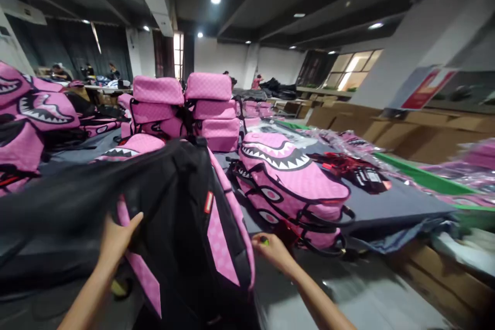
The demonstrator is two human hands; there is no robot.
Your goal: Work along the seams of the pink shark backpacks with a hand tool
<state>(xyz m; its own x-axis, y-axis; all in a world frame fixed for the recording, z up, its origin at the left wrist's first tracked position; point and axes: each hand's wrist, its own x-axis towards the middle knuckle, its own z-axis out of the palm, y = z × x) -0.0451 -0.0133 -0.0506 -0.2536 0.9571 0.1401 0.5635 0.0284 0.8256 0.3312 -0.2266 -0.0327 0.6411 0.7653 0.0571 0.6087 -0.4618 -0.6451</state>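
A black backpack with pink checked straps is held up in front of me, its back side toward me. My left hand grips its black fabric on the left side. My right hand is closed at the bag's right edge, with a small green thing showing between the fingers. Just beyond lies a pink backpack printed with a shark mouth, on a dark grey table.
Stacks of pink backpacks stand at the table's middle and more pile up on the left. Plastic-wrapped bags and cardboard boxes sit on the right. People work at far tables.
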